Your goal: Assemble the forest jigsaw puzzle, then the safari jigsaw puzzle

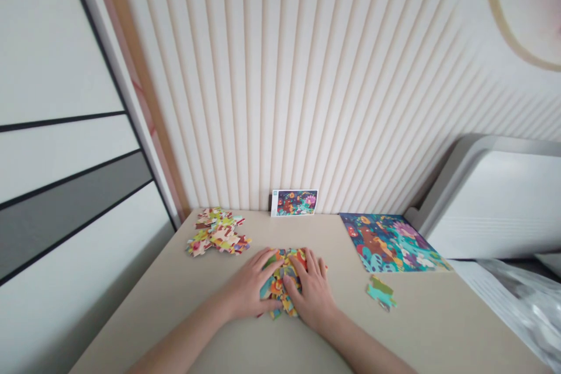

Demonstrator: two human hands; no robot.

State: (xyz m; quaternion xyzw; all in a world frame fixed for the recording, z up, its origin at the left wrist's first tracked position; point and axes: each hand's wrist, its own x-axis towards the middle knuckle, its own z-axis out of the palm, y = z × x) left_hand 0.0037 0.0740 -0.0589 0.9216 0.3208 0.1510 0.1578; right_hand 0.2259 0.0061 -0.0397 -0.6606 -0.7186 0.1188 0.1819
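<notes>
A pile of colourful jigsaw puzzle pieces (276, 287) lies near the middle of the table, partly hidden under my hands. My left hand (249, 287) rests on the pile's left side, its fingers stretched out over the pieces. From the other side my right hand (313, 291) lies on the pile with fingers spread and the thumb across the middle. Neither hand visibly grips a single piece. Right of my right hand, a few green and turquoise puzzle pieces (381, 293) lie together, apart from the pile.
Another heap of puzzle pieces (219, 232) sits at the table's back left. A small picture card (295, 203) leans against the ribbed wall (280, 82). A larger picture sheet (390, 245) lies flat at the back right. Clear plastic wrapping (526, 292) is beyond the table's right edge.
</notes>
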